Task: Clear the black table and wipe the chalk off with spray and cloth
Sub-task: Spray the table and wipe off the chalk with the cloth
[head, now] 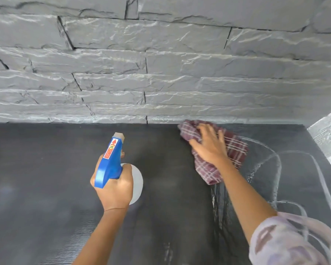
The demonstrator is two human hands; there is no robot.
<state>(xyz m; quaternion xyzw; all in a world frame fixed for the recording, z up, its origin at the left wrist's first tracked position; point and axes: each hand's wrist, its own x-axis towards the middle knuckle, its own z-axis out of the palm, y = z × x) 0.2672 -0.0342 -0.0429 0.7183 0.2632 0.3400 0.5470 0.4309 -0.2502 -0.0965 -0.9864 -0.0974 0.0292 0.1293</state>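
The left hand (115, 186) wraps its fingers around the neck of a white plastic spray bottle with a blue trigger head (111, 163), held over the middle of the black table (36, 178). The right hand (210, 144) presses flat, fingers spread, on a crumpled maroon checked cloth (235, 148) at the far right, beside white chalk lines (275, 163) and the grey stone wall (161, 73).

So the black table (46, 188) runs right up to the stone wall along its far edge. A plaid cloth (235, 148) lies crumpled near the far right corner, and white chalk lines (275, 169) loop across the right side (left side looks mostly wiped).
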